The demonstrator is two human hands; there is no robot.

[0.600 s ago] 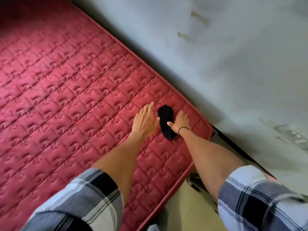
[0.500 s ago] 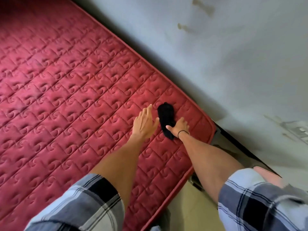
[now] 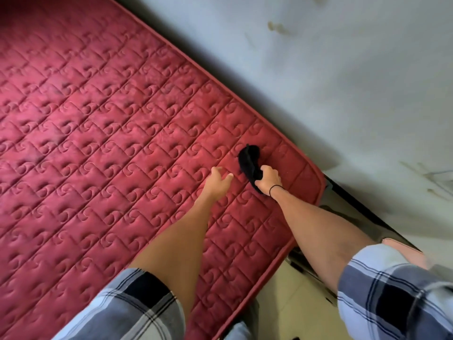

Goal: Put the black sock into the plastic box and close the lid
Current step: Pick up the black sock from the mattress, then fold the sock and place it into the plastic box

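The black sock (image 3: pixel 248 159) lies on the red quilted mattress (image 3: pixel 103 148) near its right corner. My right hand (image 3: pixel 269 179) is closed around the sock's near end, and the far end trails on the mattress. My left hand (image 3: pixel 218 181) hovers just left of the sock with fingers spread, holding nothing. No plastic box is in view.
A grey wall (image 3: pixel 331 69) runs along the mattress's far edge. A dark bed frame (image 3: pixel 348 200) shows past the corner, with pale floor tiles (image 3: pixel 294 303) below it and something pink (image 3: pixel 404 249) by my right sleeve.
My right hand has closed on the sock's near end and bunched it. My left hand has drawn back from the sock, to the left.
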